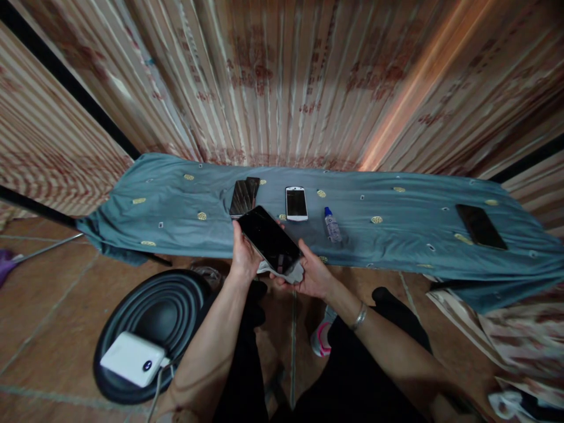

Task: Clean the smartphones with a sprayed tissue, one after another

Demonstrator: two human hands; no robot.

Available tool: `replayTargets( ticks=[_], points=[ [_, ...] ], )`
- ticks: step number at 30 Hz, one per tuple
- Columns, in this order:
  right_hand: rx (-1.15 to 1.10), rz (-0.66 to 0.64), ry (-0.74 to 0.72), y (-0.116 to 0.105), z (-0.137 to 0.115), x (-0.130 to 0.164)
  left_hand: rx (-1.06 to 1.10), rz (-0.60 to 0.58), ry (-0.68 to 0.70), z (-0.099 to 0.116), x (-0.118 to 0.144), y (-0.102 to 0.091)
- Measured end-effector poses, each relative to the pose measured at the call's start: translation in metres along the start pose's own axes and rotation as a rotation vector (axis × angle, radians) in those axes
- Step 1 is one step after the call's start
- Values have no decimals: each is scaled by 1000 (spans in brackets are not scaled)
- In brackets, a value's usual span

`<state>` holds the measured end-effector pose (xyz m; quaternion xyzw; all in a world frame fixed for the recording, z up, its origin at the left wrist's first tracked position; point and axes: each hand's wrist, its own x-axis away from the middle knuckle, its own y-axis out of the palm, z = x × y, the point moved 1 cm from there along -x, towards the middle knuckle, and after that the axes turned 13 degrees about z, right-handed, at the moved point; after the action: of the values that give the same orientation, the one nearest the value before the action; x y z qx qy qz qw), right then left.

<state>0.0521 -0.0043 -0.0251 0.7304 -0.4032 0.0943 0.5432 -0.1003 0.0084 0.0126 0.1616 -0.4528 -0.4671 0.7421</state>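
Note:
Between both hands I hold a black tablet [269, 239], tilted, its dark screen facing up. My left hand [245, 252] grips its left edge, thumb along the side. At the lower right corner my right hand [314, 273] holds it, with a pale cloth [296, 274] pressed under that end. Just beyond the tablet lie dark phones [242, 197], partly overlapping. A white phone [296, 204] with a black screen rests behind it on the blue-green sheet. To its right lies a small clear bottle [332, 225] with a blue cap.
Another dark tablet [480, 226] lies at the right of the cloth-covered bench [396, 235]. On the tiled floor at left, a white power bank [132, 358] with a cable sits on a black collapsible basin [171, 288]. Striped curtains [282, 88] hang behind.

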Motion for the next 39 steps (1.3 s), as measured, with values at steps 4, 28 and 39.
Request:
replayTargets(
  ticks=[4, 28, 39],
  points=[
    [-19, 25, -8, 0, 0, 3, -48, -8, 22, -10, 4, 2],
    [493, 295, -807, -15, -43, 39, -115, -27, -213, -21, 12, -2],
    [1617, 476, -1358, 8, -20, 11, -43, -24, -63, -60, 9, 9]
  ],
)
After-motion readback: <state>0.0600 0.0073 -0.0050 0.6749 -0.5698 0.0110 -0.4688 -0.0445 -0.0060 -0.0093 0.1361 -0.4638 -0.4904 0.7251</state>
